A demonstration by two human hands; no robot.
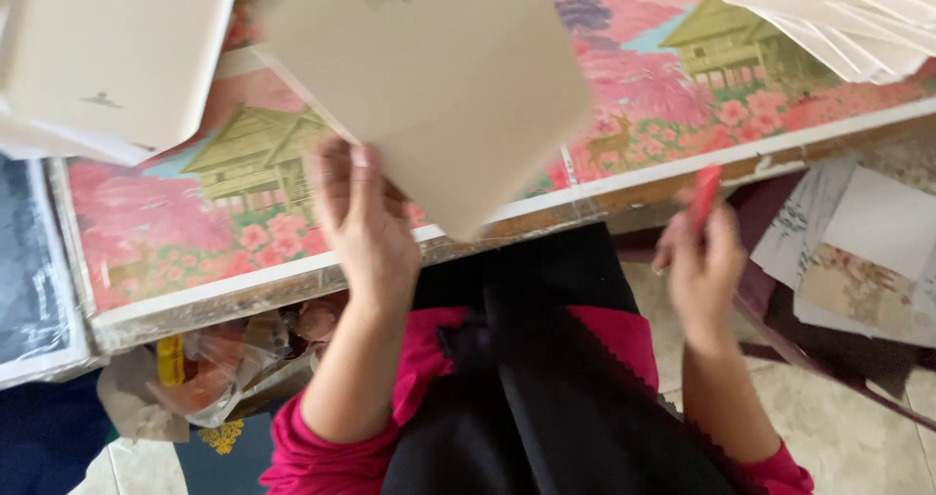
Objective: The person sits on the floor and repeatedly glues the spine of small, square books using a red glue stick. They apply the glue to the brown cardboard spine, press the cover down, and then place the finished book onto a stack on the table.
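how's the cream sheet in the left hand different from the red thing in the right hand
The cream sheet is large, flat and pale, with a small mark near its top edge; the red thing is small, narrow and bright red. The left hand grips the sheet at its lower edge, lifted over the patterned table; the right hand pinches the red thing beyond the table's edge. The red thing is too blurred to identify. Both are held off the table.

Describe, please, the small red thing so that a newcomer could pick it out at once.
Start at the table with the pink flowered picture cloth and follow its near edge to the person's right hand. The slim red object sticks up from those fingers, the only red thing there, blurred, unlike the large cream sheet in the left hand.
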